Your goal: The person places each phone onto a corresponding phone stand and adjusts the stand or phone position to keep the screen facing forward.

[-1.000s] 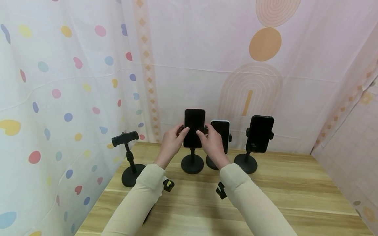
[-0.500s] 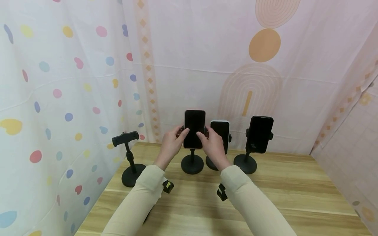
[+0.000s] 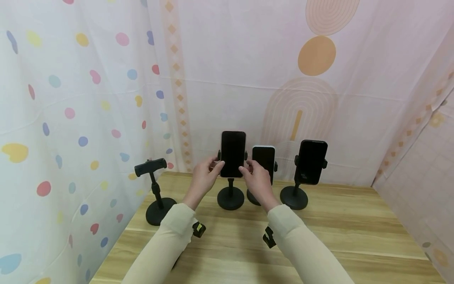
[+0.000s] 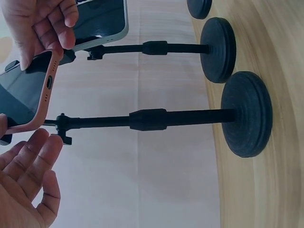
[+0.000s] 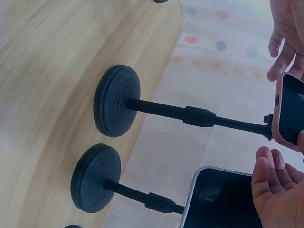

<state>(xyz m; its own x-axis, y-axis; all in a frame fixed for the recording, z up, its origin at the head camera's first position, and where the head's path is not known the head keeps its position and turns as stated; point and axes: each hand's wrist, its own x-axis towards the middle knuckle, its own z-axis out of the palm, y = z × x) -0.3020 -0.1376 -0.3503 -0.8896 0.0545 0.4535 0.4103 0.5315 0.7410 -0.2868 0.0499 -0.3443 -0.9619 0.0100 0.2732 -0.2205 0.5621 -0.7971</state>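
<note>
A phone with a pink rim [image 3: 233, 152] stands upright in the clamp of a black phone stand [image 3: 230, 198] at the middle. My left hand [image 3: 204, 176] is at the phone's lower left side, thumb tip at its edge. In the left wrist view its fingers [image 4: 35, 159] are loosely bent, apart from the phone's back. On the other side my right hand [image 3: 259, 180] has its thumb at the phone's lower right edge. Relaxed fingers [image 5: 273, 173] show in the right wrist view, with nothing gripped between them. The clamp is mostly hidden behind the phone.
Close on the right, a white-rimmed phone [image 3: 264, 157] sits in another stand, partly behind my right hand. Farther right is a black phone [image 3: 312, 161] on its stand. A stand with a bare clamp [image 3: 150, 167] is at the left. Patterned curtains [image 3: 230, 79] border the wooden table [image 3: 354, 221].
Both hands have slid down and slightly outward along the phone. The thumbs have drawn back from the screen to its lower edges. The phone stays upright in its stand.
</note>
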